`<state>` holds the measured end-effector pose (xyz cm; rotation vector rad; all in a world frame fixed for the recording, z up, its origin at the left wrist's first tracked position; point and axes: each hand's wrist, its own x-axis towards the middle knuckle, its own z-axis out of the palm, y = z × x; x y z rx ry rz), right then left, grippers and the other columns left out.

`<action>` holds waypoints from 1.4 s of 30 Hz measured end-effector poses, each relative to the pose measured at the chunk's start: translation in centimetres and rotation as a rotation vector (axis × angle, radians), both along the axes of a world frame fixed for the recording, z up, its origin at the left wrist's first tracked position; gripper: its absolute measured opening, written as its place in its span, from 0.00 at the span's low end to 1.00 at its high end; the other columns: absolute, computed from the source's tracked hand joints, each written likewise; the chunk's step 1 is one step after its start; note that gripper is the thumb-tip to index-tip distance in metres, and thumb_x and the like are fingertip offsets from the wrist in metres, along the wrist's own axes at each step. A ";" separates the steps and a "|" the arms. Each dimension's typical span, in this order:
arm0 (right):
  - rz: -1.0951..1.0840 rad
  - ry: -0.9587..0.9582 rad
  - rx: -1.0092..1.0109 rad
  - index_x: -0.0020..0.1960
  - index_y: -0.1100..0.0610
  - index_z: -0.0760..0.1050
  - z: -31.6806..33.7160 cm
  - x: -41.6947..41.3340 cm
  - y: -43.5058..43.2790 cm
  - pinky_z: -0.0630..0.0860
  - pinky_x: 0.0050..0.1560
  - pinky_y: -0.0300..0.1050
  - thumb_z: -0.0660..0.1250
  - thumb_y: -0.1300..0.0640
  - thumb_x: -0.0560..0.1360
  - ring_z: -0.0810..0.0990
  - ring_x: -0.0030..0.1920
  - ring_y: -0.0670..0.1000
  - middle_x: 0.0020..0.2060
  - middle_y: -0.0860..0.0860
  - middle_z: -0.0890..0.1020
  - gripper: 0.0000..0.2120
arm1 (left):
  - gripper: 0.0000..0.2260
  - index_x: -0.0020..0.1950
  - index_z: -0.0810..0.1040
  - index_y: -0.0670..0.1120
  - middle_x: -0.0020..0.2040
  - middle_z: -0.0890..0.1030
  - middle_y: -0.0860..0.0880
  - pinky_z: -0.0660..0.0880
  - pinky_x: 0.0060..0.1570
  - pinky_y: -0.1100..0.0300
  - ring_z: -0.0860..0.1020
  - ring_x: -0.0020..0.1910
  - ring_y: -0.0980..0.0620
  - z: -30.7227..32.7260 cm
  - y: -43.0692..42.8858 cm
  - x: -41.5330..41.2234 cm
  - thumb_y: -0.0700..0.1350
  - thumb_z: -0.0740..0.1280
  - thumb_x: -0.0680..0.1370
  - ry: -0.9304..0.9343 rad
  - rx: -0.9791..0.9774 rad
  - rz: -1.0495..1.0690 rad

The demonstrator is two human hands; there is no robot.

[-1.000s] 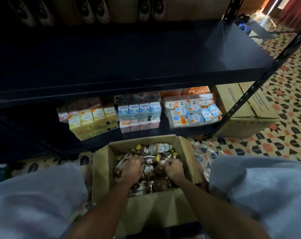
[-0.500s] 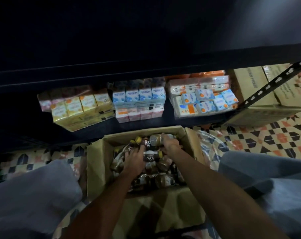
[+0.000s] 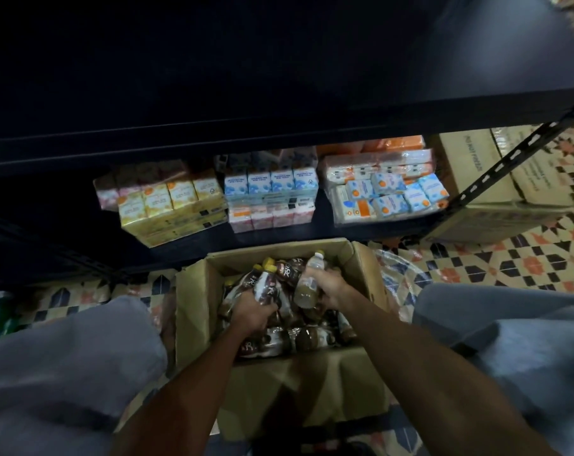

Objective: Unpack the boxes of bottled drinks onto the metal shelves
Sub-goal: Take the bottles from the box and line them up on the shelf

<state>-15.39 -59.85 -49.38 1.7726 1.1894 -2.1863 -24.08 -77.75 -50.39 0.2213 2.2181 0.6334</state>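
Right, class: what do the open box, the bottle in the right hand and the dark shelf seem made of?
The box: brown cardboard, matt; folded flaps and creases show it. The bottle, gripped by the right hand: probably clear plastic, glossy; its brownish contents show through. The shelf: likely painted metal, dark, smooth; its slotted corner post suggests so, though the light is dim.

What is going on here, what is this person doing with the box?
A person is unpacking an open cardboard box of small bottled drinks that stands on the floor between their knees. The left hand grips dark bottles with yellow caps; the right hand holds a white-capped bottle. The metal shelf in front carries carton packs; no bottle shows on it yet.
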 end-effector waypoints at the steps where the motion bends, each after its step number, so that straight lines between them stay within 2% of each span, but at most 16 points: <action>1: 0.032 0.021 0.005 0.65 0.61 0.75 0.6 0.3 -0.4 0.83 0.42 0.54 0.74 0.63 0.72 0.85 0.42 0.57 0.48 0.59 0.84 0.22 | 0.11 0.42 0.79 0.46 0.42 0.84 0.47 0.81 0.48 0.51 0.83 0.44 0.46 0.5 -0.1 -0.1 0.48 0.78 0.70 -0.031 0.031 0.043; 3: 0.084 0.053 0.033 0.67 0.59 0.72 1.2 0.8 -1.4 0.82 0.38 0.52 0.74 0.65 0.69 0.85 0.44 0.59 0.51 0.60 0.84 0.28 | 0.14 0.46 0.81 0.47 0.45 0.84 0.48 0.80 0.53 0.51 0.82 0.47 0.48 1.1 -0.4 -0.2 0.53 0.78 0.69 -0.094 0.077 0.098; 5: 0.134 0.077 0.092 0.67 0.58 0.69 2.5 0.9 -2.3 0.82 0.42 0.53 0.74 0.66 0.65 0.84 0.49 0.61 0.53 0.61 0.82 0.33 | 0.21 0.49 0.81 0.49 0.49 0.84 0.51 0.78 0.58 0.50 0.82 0.49 0.49 2.1 -0.3 0.1 0.64 0.74 0.68 -0.132 0.121 0.130; 6: 0.169 0.084 0.135 0.66 0.57 0.68 3.4 1.1 -2.9 0.82 0.45 0.54 0.73 0.68 0.65 0.83 0.51 0.60 0.53 0.60 0.82 0.32 | 0.21 0.50 0.79 0.51 0.52 0.83 0.54 0.75 0.60 0.52 0.80 0.51 0.50 3.2 -0.3 0.5 0.67 0.71 0.70 -0.147 0.141 0.150; 8: 0.258 0.101 0.200 0.66 0.54 0.66 4.8 1.6 -3.9 0.81 0.50 0.52 0.71 0.70 0.66 0.80 0.55 0.57 0.54 0.57 0.80 0.32 | 0.13 0.54 0.75 0.58 0.55 0.79 0.55 0.72 0.61 0.54 0.77 0.54 0.52 4.9 -0.3 1.2 0.63 0.66 0.76 -0.135 0.184 0.143; 11: 0.350 0.114 0.250 0.70 0.52 0.65 6.1 2.0 -4.9 0.80 0.54 0.51 0.73 0.68 0.63 0.78 0.56 0.53 0.56 0.53 0.80 0.38 | 0.21 0.61 0.76 0.55 0.58 0.82 0.51 0.75 0.62 0.49 0.80 0.55 0.50 6.8 -0.3 1.9 0.63 0.69 0.73 -0.140 0.272 0.131; 15: 0.409 0.151 0.288 0.65 0.53 0.72 8.8 2.7 -5.6 0.77 0.43 0.43 0.73 0.70 0.64 0.79 0.51 0.48 0.52 0.51 0.83 0.31 | 0.23 0.61 0.76 0.49 0.54 0.82 0.49 0.77 0.58 0.52 0.81 0.52 0.49 9.0 -0.4 2.1 0.53 0.77 0.70 -0.108 0.324 0.182; 18: 0.403 0.208 0.341 0.63 0.57 0.74 10.7 3.1 -5.7 0.77 0.38 0.38 0.74 0.73 0.64 0.82 0.49 0.49 0.51 0.53 0.84 0.30 | 0.25 0.58 0.77 0.46 0.54 0.83 0.47 0.78 0.57 0.50 0.82 0.50 0.48 11.0 -0.5 2.0 0.52 0.80 0.67 -0.063 0.363 0.226; 21: 0.407 0.253 0.389 0.62 0.55 0.75 12.7 3.2 -5.5 0.77 0.44 0.40 0.75 0.73 0.63 0.82 0.55 0.54 0.52 0.53 0.85 0.30 | 0.22 0.56 0.75 0.45 0.54 0.82 0.48 0.77 0.55 0.55 0.80 0.50 0.49 13.3 -0.4 1.9 0.49 0.80 0.68 -0.016 0.393 0.217; 24: 0.409 0.305 0.438 0.64 0.54 0.73 15.0 3.0 -5.1 0.77 0.45 0.40 0.75 0.73 0.64 0.81 0.53 0.50 0.52 0.52 0.84 0.32 | 0.23 0.58 0.73 0.46 0.56 0.80 0.51 0.75 0.54 0.56 0.78 0.52 0.50 16.1 0.0 1.7 0.48 0.80 0.69 0.029 0.421 0.168; 26: 0.410 0.336 0.477 0.65 0.54 0.73 16.5 2.6 -4.5 0.80 0.51 0.44 0.76 0.72 0.63 0.82 0.54 0.50 0.52 0.51 0.84 0.33 | 0.24 0.60 0.73 0.44 0.54 0.80 0.51 0.73 0.50 0.59 0.78 0.51 0.52 17.9 0.3 1.2 0.46 0.80 0.69 0.052 0.464 0.149; 28: 0.418 0.373 0.517 0.66 0.54 0.74 18.1 2.2 -3.9 0.80 0.59 0.52 0.78 0.70 0.61 0.82 0.56 0.52 0.53 0.51 0.85 0.36 | 0.24 0.59 0.74 0.45 0.53 0.81 0.49 0.73 0.45 0.61 0.79 0.47 0.53 19.8 0.5 0.7 0.47 0.81 0.68 0.088 0.487 0.123; 30: 0.413 0.407 0.545 0.67 0.53 0.73 19.9 1.7 -3.4 0.79 0.61 0.54 0.79 0.70 0.61 0.83 0.56 0.51 0.53 0.49 0.85 0.38 | 0.26 0.58 0.73 0.48 0.52 0.82 0.49 0.74 0.42 0.62 0.79 0.46 0.54 21.5 0.8 0.1 0.48 0.82 0.66 0.125 0.527 0.085; 34: 0.422 0.498 0.645 0.66 0.51 0.71 24.6 1.3 -2.8 0.79 0.52 0.43 0.78 0.70 0.65 0.82 0.52 0.47 0.51 0.47 0.84 0.35 | 0.25 0.53 0.69 0.51 0.46 0.80 0.54 0.75 0.38 0.64 0.80 0.43 0.57 25.9 1.3 -1.0 0.48 0.82 0.66 0.226 0.619 0.033; 38: 0.426 0.608 0.748 0.66 0.52 0.72 28.8 0.6 -1.9 0.83 0.51 0.50 0.78 0.70 0.64 0.84 0.54 0.54 0.53 0.53 0.84 0.35 | 0.28 0.55 0.76 0.47 0.47 0.85 0.49 0.82 0.48 0.52 0.84 0.44 0.52 29.8 2.0 -2.8 0.53 0.83 0.62 0.255 0.714 0.006; 42: 0.452 0.696 0.824 0.67 0.54 0.71 33.3 -0.3 -1.3 0.84 0.48 0.46 0.76 0.71 0.65 0.84 0.51 0.52 0.53 0.56 0.83 0.34 | 0.31 0.53 0.76 0.45 0.45 0.85 0.47 0.83 0.47 0.51 0.85 0.45 0.48 34.0 2.6 -4.3 0.56 0.84 0.59 0.317 0.788 -0.014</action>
